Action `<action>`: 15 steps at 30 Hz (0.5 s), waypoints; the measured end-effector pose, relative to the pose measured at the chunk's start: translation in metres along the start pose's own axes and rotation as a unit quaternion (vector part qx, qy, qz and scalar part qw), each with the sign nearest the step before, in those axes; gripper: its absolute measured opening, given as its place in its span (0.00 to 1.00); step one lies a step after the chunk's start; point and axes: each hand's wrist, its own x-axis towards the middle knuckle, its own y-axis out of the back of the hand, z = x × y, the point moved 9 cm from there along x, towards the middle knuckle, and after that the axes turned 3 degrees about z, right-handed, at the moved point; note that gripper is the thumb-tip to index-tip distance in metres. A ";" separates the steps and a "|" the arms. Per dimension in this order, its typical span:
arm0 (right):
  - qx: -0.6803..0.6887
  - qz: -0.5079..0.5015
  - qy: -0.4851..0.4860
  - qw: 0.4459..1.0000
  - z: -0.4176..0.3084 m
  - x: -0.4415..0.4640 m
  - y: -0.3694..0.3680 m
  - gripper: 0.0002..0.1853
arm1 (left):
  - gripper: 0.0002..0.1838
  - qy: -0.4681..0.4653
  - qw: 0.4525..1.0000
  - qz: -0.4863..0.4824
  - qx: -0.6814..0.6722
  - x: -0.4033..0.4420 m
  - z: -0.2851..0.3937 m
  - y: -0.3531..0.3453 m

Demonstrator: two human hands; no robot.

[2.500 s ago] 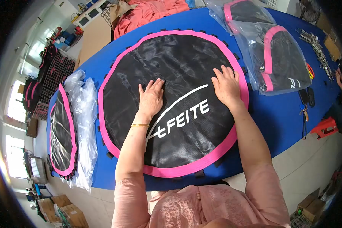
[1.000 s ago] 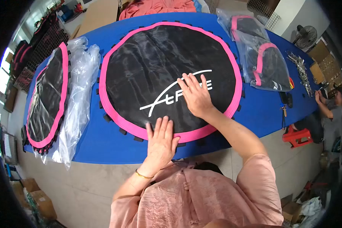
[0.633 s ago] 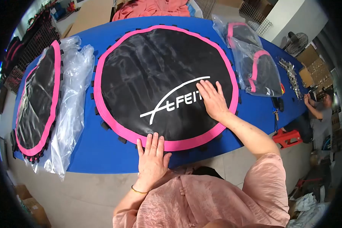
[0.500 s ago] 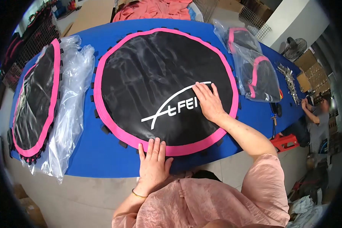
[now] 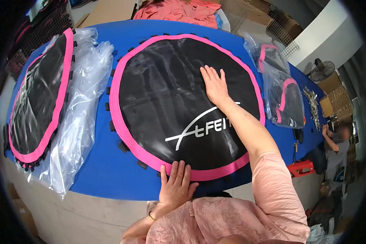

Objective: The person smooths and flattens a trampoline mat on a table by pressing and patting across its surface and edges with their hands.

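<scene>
A round black trampoline mat with a pink border and white lettering lies flat on the blue-covered table. Black loops stick out around its rim. My left hand rests on the near pink border, fingers extended and slightly apart. Over the upper right of the black fabric, above the lettering, my right hand lies flat with its fingers stretched out. Neither hand grips anything. My right forearm covers the end of the lettering.
Another pink-edged mat lies at the left beside clear plastic bags. Bagged, folded mats sit at the right, near a pile of metal pieces. A person works beyond the right end. Behind the table is pink cloth.
My right hand has slid away from me across the mat, from the lettering to above it. My left hand stays on the near border. The whole view has shifted slightly.
</scene>
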 end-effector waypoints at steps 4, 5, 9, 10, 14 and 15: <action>-0.009 0.022 -0.004 1.000 -0.015 0.032 -0.014 0.33 | 0.36 0.008 1.000 -0.001 -0.011 -0.001 0.000 0.000; -0.010 0.029 0.000 1.000 -0.024 0.039 -0.014 0.33 | 0.36 0.012 1.000 -0.017 -0.011 -0.001 0.001 0.000; 0.002 0.035 0.013 0.999 -0.066 0.062 -0.017 0.32 | 0.36 0.018 0.999 -0.039 -0.013 -0.002 0.000 -0.004; 0.015 0.044 0.017 0.999 -0.078 0.066 -0.018 0.31 | 0.36 0.017 0.999 -0.039 -0.011 -0.002 0.000 -0.004; 0.059 0.058 0.042 0.996 -0.134 0.074 -0.005 0.31 | 0.36 0.024 0.999 -0.041 -0.011 -0.001 0.000 -0.004; 0.065 0.057 0.049 0.995 -0.147 0.074 0.000 0.31 | 0.36 0.024 0.999 -0.043 -0.005 -0.001 0.000 -0.004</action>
